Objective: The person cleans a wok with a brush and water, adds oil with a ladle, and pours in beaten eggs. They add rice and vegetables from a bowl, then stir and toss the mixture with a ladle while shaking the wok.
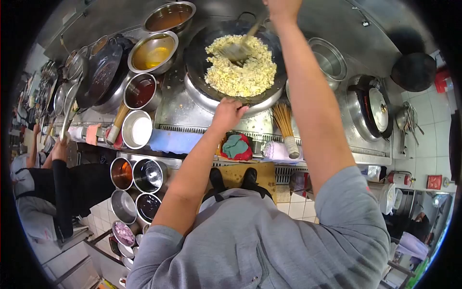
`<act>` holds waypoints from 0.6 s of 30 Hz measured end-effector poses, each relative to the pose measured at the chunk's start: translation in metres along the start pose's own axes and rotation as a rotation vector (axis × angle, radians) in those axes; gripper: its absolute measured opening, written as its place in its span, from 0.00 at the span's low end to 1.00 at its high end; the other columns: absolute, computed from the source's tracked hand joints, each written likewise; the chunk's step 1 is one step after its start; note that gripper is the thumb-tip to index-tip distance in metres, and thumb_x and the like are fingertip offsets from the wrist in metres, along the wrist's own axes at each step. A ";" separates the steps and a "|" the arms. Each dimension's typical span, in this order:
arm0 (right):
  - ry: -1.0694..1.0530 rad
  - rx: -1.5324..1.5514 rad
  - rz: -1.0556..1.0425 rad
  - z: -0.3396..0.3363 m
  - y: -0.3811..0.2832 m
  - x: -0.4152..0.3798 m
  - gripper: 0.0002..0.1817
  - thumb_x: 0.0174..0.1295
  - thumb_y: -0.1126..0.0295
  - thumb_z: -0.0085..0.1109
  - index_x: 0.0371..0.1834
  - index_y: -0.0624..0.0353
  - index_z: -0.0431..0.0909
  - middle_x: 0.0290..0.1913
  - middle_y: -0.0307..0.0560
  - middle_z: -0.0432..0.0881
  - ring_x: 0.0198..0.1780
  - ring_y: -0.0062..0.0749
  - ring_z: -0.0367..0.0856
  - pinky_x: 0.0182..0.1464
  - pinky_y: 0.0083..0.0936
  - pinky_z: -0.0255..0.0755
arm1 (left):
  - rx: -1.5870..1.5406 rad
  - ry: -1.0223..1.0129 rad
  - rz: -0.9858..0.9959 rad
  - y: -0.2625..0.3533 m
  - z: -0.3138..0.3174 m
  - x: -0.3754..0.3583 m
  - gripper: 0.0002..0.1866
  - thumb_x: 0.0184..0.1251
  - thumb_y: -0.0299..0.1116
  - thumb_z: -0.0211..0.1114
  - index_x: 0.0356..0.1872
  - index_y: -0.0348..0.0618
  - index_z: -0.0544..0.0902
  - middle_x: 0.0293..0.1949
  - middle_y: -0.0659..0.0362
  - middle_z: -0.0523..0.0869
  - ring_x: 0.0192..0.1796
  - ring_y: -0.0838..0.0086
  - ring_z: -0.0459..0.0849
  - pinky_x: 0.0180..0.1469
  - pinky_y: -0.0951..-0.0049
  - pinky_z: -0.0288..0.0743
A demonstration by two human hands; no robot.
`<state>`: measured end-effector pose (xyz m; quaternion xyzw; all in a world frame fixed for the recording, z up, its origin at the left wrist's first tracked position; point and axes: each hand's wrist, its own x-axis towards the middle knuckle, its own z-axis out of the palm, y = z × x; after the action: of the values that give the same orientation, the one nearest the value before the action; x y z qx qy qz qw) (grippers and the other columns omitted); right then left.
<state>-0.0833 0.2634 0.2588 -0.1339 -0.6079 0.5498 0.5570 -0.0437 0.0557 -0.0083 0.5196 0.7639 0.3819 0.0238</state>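
A large black wok (195, 72) sits on the stove ring, holding a broad heap of pale yellow fried rice (243, 79). My left hand (229, 114) is closed on the wok's near edge; the exact grip is partly hidden by the fingers. High at the top, my right hand (284, 10) is wrapped round the handle of a wok spatula (236, 52). The spatula's head is blurred and rests among the rice, with its shaft slanting down to the left from my hand.
To the left stand metal bowls of yellow liquid (153, 53) and dark red sauce (140, 90). Bamboo brushes (284, 123) lie on the counter's front edge. A steel pot (329, 59) and lidded pot (378, 110) are right. A co-worker (62, 192) works at left.
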 end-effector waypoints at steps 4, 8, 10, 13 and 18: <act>-0.121 -0.262 0.023 -0.001 0.027 -0.013 0.18 0.66 0.63 0.56 0.17 0.53 0.67 0.14 0.34 0.68 0.15 0.24 0.65 0.19 0.27 0.60 | -0.066 -0.050 -0.015 -0.009 0.001 0.001 0.15 0.62 0.44 0.67 0.29 0.41 0.85 0.29 0.54 0.84 0.37 0.56 0.80 0.46 0.59 0.73; -0.159 -0.072 0.178 -0.065 -0.065 -0.031 0.15 0.66 0.68 0.57 0.20 0.53 0.67 0.14 0.36 0.67 0.14 0.21 0.64 0.18 0.25 0.60 | -0.100 0.043 0.016 -0.010 0.001 -0.001 0.15 0.61 0.44 0.68 0.27 0.42 0.84 0.26 0.54 0.83 0.37 0.55 0.79 0.44 0.61 0.73; -0.301 0.153 0.072 -0.077 -0.046 -0.049 0.16 0.65 0.74 0.60 0.20 0.54 0.65 0.14 0.37 0.66 0.13 0.20 0.63 0.19 0.24 0.62 | -0.080 0.011 0.005 -0.013 -0.001 0.005 0.15 0.61 0.44 0.68 0.27 0.42 0.85 0.26 0.53 0.83 0.37 0.55 0.79 0.44 0.60 0.73; -0.208 0.228 -0.033 -0.042 -0.001 -0.089 0.17 0.64 0.75 0.61 0.20 0.56 0.65 0.15 0.35 0.66 0.15 0.17 0.62 0.19 0.19 0.58 | -0.064 -0.078 -0.005 -0.009 -0.006 0.001 0.16 0.62 0.45 0.67 0.28 0.42 0.85 0.26 0.53 0.83 0.38 0.54 0.78 0.44 0.60 0.73; -0.153 -0.042 -0.381 -0.040 -0.009 -0.136 0.16 0.62 0.72 0.63 0.20 0.57 0.67 0.16 0.34 0.71 0.19 0.16 0.69 0.23 0.18 0.63 | -0.055 -0.065 0.007 -0.007 -0.005 0.001 0.16 0.62 0.45 0.67 0.30 0.41 0.85 0.28 0.53 0.85 0.39 0.56 0.79 0.46 0.60 0.74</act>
<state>0.0007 0.1751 0.1852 0.0143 -0.6741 0.4304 0.6001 -0.0518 0.0522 -0.0085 0.5336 0.7501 0.3857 0.0617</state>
